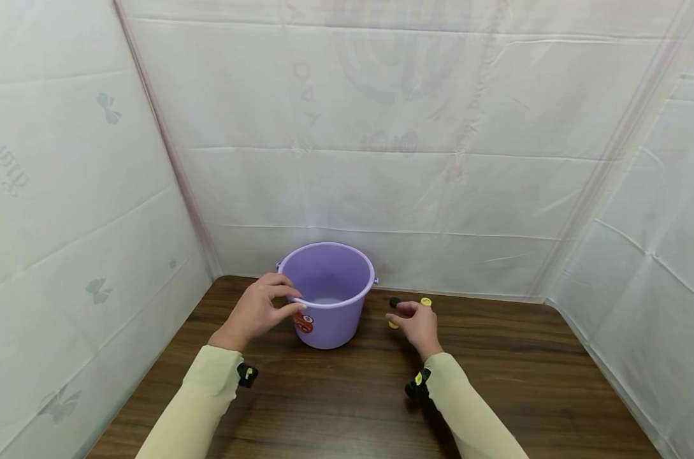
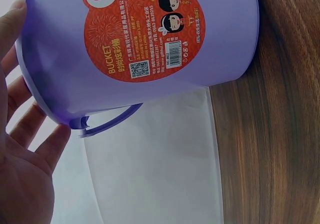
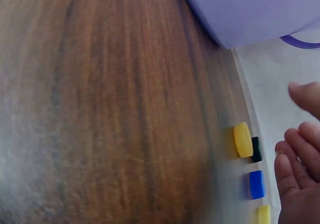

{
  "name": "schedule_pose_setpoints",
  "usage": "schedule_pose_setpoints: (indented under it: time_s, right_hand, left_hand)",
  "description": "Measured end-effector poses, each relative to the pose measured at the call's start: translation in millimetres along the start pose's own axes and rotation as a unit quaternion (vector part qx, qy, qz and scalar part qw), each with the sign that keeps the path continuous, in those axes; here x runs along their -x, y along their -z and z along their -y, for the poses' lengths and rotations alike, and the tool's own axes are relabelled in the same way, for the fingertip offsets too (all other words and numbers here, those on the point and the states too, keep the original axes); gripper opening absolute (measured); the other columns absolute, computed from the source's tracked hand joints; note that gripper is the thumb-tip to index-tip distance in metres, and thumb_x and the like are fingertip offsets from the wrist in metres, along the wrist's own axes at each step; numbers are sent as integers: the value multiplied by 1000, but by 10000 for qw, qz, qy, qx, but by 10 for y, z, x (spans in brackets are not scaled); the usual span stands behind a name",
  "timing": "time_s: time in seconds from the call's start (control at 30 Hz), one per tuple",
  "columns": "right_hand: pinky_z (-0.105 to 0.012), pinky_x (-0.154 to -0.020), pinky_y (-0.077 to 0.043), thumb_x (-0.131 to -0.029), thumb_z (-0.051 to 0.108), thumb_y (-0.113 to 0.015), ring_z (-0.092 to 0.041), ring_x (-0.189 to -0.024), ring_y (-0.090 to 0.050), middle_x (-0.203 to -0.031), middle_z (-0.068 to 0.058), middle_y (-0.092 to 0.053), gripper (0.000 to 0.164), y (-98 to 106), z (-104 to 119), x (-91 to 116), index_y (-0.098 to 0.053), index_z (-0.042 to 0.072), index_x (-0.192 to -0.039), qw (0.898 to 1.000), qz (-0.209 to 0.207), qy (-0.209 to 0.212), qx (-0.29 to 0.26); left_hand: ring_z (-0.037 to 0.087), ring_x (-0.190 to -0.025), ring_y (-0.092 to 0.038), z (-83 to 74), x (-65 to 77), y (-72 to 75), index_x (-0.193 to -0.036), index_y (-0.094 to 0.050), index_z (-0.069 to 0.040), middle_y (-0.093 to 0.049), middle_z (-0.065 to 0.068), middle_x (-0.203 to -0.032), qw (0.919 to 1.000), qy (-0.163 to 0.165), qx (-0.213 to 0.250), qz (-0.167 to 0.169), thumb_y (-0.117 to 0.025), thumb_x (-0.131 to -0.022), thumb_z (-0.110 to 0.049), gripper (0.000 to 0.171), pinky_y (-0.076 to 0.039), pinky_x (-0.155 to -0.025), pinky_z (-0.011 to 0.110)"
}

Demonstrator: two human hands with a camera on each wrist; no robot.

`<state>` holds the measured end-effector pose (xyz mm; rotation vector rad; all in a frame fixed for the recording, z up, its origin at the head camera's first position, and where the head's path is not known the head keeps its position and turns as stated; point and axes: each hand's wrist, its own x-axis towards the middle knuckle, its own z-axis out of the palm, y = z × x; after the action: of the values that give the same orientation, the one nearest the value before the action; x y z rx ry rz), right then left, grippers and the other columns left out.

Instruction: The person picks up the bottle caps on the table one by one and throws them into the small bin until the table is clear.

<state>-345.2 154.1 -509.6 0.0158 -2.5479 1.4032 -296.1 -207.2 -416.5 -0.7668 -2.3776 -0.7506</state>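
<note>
A purple bucket stands upright near the back wall, with a red label on its outer side. My left hand grips its rim at the near left, thumb outside and fingers behind the rim in the left wrist view. To the right of the bucket, my right hand hovers over small round pieces, thumb apart from the fingers and nothing held. In the right wrist view, a yellow piece, a black piece, a blue piece and another yellow piece stand beside that hand.
All this is on a dark wooden table. White sheeting closes off the back and both sides. The bucket's purple handle hangs on its far side. Small black cameras are strapped to both wrists over pale sleeves.
</note>
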Motion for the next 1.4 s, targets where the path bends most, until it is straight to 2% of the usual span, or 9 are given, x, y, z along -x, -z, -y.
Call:
schedule_pose_setpoints:
  time_s: [0.17,0.37,0.6,0.87,1.4]
  right_hand:
    - [-43,-86,-59,-80,24,-89,-28,-97,-74,-102,-13,-79,39,-26,-35,21,-77,1,-109,9997,-7,-23,235]
    - [-45,-88,-58,-82,21,-88,-28,-100,-72,-104,-13,-78,37,-52,-60,40,-77,2,-111,9994,82,-221,238]
    - [-45,-87,-58,-81,18,-88,-29,-98,-73,-103,-15,-78,36,-86,-95,52,-76,0,-110,9993,92,-148,332]
    - [-47,-88,-56,-80,16,-88,-29,-97,-72,-100,-14,-78,33,-132,-99,58,-77,0,-107,9992,-2,-34,404]
    - [-46,-87,-56,-76,15,-90,-31,-95,-70,-96,-11,-78,30,-223,-137,47,-79,3,-101,9981,-292,-130,527]
  left_hand:
    - [17,-102,-61,-6,-2,3,-90,-81,-22,-69,-6,-100,10000,-25,-21,-3,-90,-80,-28,14,-54,-91,41]
    - [17,-103,-61,-3,2,-1,-90,-81,-23,-69,-6,-100,10000,-12,-38,8,-89,-80,-29,14,-53,-91,41]
    - [17,-103,-61,2,4,-1,-90,-81,-24,-69,-6,-101,10000,-12,-30,3,-89,-80,-29,14,-53,-92,42]
    - [17,-103,-61,-5,3,4,-90,-81,-23,-69,-6,-101,10000,-35,-9,-14,-90,-79,-29,15,-53,-91,41]
    - [16,-102,-61,1,16,11,-90,-81,-23,-69,-6,-100,10000,-44,-25,-13,-90,-80,-29,15,-54,-90,41]
